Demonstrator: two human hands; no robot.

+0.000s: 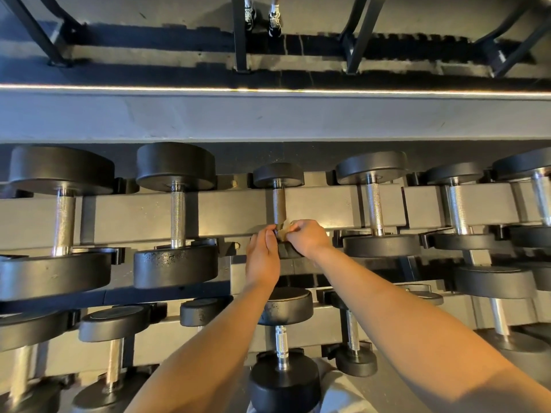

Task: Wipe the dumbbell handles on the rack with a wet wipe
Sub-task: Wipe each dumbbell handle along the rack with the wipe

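A small black dumbbell lies on the top shelf of the rack [322,204], its knurled steel handle [279,204] pointing away from me. My right hand [308,238] pinches a crumpled, beige-looking wet wipe [285,227] against the near end of that handle. My left hand [262,257] reaches in from the left, its curled fingers touching the handle's near end just above the near head [286,251]. Both hands cover most of that head.
Larger dumbbells [176,213] flank the small one on the top shelf, another [374,204] close on the right. A lower shelf holds smaller dumbbells [281,344] under my forearms. A mirror above the rack reflects frame legs and a person's shoes [274,20].
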